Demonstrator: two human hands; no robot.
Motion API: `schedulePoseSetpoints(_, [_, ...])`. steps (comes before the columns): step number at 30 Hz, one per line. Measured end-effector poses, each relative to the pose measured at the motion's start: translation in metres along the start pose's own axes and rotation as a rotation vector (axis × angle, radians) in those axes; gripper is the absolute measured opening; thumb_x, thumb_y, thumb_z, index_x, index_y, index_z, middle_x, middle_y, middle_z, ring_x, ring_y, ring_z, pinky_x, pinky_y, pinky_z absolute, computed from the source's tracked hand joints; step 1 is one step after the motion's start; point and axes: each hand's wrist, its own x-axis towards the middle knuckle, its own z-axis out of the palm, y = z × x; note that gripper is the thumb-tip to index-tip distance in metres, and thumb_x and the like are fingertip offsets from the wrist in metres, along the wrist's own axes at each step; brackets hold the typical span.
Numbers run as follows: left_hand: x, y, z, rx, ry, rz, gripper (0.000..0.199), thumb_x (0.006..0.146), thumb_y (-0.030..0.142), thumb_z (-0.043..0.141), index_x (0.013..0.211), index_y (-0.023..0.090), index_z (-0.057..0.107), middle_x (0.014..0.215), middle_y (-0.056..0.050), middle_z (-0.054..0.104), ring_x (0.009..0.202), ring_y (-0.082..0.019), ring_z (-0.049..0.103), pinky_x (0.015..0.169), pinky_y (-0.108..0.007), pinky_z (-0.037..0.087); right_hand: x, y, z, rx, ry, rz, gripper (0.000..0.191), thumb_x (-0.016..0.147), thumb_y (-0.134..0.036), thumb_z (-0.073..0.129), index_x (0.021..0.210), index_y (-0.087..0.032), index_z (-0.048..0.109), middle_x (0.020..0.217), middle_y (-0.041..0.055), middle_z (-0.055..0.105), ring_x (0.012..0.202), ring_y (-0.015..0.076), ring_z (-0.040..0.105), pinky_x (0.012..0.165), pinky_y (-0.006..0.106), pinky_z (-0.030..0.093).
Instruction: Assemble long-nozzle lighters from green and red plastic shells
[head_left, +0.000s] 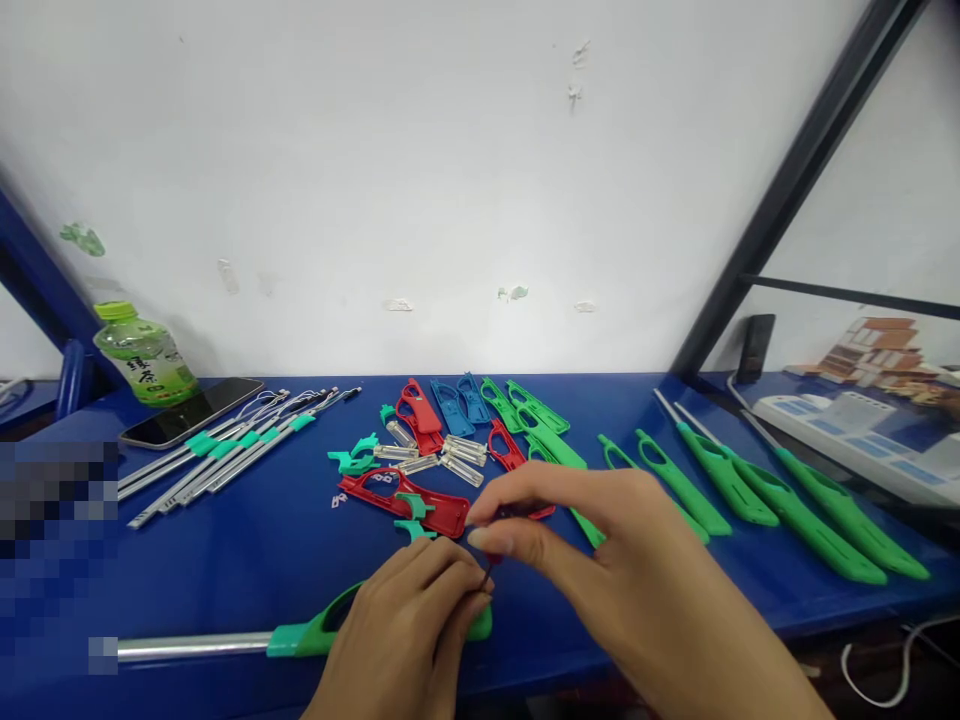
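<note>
A green lighter-like tool (307, 638) with a long silver tube lies across the front of the blue table. Over its handle rests my left hand (416, 620), fingers wrapped round it. My right hand (562, 530) pinches a small dark red screwdriver (493, 558), whose thin shaft points down at the handle's right end beside my left fingertips. The tip is hidden by those fingers. Just behind my hands, a red half shell (442, 512) lies with teal trigger pieces (411, 506) on it. Clear plastic tanks (463, 462) sit beyond.
Silver tubes with wires (225, 455), a phone (191, 410) and a green bottle (146, 355) are at the left. Blue shells (452, 408) and green shells (544, 420) lie at the back. Several green tools (810, 520) lie at the right, near a dark metal post (787, 210).
</note>
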Motion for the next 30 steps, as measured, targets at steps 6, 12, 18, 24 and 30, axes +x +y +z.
schedulePoseSetpoints(6, [-0.005,-0.003,0.001,0.034,-0.044,-0.022,0.023,0.109,0.016,0.054,0.11,0.027,0.074,0.1,-0.002,0.078,0.09,-0.021,0.077,0.082,-0.033,0.068,0.001,-0.003,0.008,-0.138,0.178,-0.039,0.022,0.08,-0.022,0.097,0.075,-0.027,0.076,0.065,-0.0129,0.076,0.057,0.0084,0.07,0.055,0.018,0.048])
schedulePoseSetpoints(12, [-0.006,-0.002,0.0,0.039,-0.059,-0.076,0.025,0.111,0.018,0.054,0.123,0.029,0.073,0.111,-0.001,0.078,0.099,-0.019,0.079,0.086,-0.03,0.067,-0.006,0.006,-0.03,-0.215,0.32,-0.05,0.014,0.086,-0.042,0.094,0.08,-0.034,0.084,0.075,-0.0083,0.082,0.066,0.0136,0.078,0.058,0.017,0.057])
schedulePoseSetpoints(18, [-0.005,0.001,0.0,0.059,-0.099,-0.114,0.024,0.112,0.02,0.05,0.116,0.028,0.072,0.108,-0.002,0.076,0.097,-0.02,0.078,0.083,-0.032,0.067,-0.029,0.04,-0.037,-0.44,0.447,-0.108,0.019,0.095,-0.051,0.087,0.092,-0.033,0.084,0.089,-0.0062,0.087,0.077,0.0172,0.085,0.068,0.018,0.065])
schedulePoseSetpoints(24, [-0.008,-0.003,0.006,0.099,-0.123,-0.048,0.026,0.114,0.019,0.046,0.106,0.026,0.07,0.104,-0.003,0.074,0.094,-0.022,0.074,0.081,-0.034,0.065,-0.059,0.087,0.019,-0.557,0.489,-0.308,0.004,0.109,-0.03,0.072,0.11,-0.027,0.074,0.102,-0.0024,0.086,0.089,0.0164,0.086,0.092,0.022,0.066])
schedulePoseSetpoints(30, [-0.005,-0.006,0.006,0.176,-0.136,-0.015,0.024,0.114,0.023,0.052,0.112,0.028,0.075,0.104,-0.002,0.076,0.091,-0.022,0.076,0.078,-0.036,0.065,-0.052,0.105,0.055,-0.62,0.458,-0.38,0.031,0.118,-0.033,0.053,0.102,-0.024,0.077,0.099,0.004,0.084,0.084,0.0199,0.085,0.079,0.03,0.069])
